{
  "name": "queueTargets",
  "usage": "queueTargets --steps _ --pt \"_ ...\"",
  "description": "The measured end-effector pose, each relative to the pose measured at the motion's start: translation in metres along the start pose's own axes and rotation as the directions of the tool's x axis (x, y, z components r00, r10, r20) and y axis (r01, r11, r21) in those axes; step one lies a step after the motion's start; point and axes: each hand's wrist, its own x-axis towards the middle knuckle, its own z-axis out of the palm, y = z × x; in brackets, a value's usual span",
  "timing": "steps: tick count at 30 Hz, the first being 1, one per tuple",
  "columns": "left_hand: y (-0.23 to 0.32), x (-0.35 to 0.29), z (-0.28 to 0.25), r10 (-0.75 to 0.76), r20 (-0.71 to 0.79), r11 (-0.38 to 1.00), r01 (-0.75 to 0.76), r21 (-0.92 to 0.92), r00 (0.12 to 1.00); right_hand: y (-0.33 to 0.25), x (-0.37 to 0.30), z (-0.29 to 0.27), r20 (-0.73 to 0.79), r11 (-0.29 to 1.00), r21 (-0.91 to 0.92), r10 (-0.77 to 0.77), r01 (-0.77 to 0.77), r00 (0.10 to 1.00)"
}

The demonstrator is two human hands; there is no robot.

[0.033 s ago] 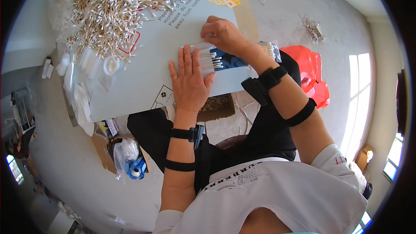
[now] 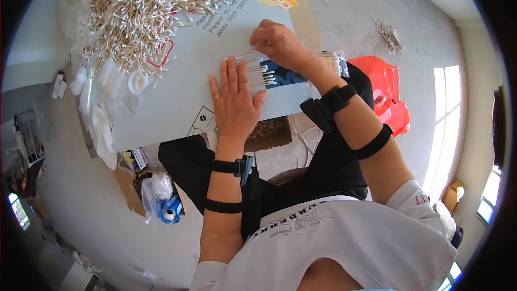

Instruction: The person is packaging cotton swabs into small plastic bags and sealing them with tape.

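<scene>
The cotton swabs (image 2: pixel 269 77) lie sideways, poking out right from under the flat left hand (image 2: pixel 235 98). The right hand (image 2: pixel 277 44) curls just beyond; I can't tell what it holds.

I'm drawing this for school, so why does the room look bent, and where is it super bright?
In the head view, the fisheye lens curves straight edges toward the picture's rim; in that same view, the floor at right has a glaring sunlit patch, and the window at the right edge looks washed out.
</scene>
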Motion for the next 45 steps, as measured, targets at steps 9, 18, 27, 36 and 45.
queueTargets --steps 9,18,27,36,45 --pt "-0.008 0.017 0.000 -0.216 -0.259 0.777 0.006 -0.629 0.942 -0.030 -0.043 0.040 -0.528 0.842 0.538 0.368 -0.034 0.766" --pt "0.005 0.033 0.012 -0.259 -0.242 0.628 -0.028 -0.778 0.935 -0.041 -0.042 0.058 -0.461 0.796 0.602 0.410 -0.061 0.787" --pt "-0.004 0.015 0.003 0.019 -0.018 1.000 -0.020 -0.019 1.000 -0.017 -0.043 0.027 -0.320 0.994 -0.033 0.084 -0.100 0.944" --pt "0.000 0.015 0.005 -0.011 -0.019 1.000 0.012 0.029 1.000 -0.031 -0.016 0.019 -0.167 0.861 -0.219 0.430 -0.459 0.887" --pt "0.000 0.014 0.005 0.006 -0.020 0.999 -0.005 0.044 1.000 0.011 0.066 0.011 -0.476 0.971 -0.062 0.175 -0.231 0.862"
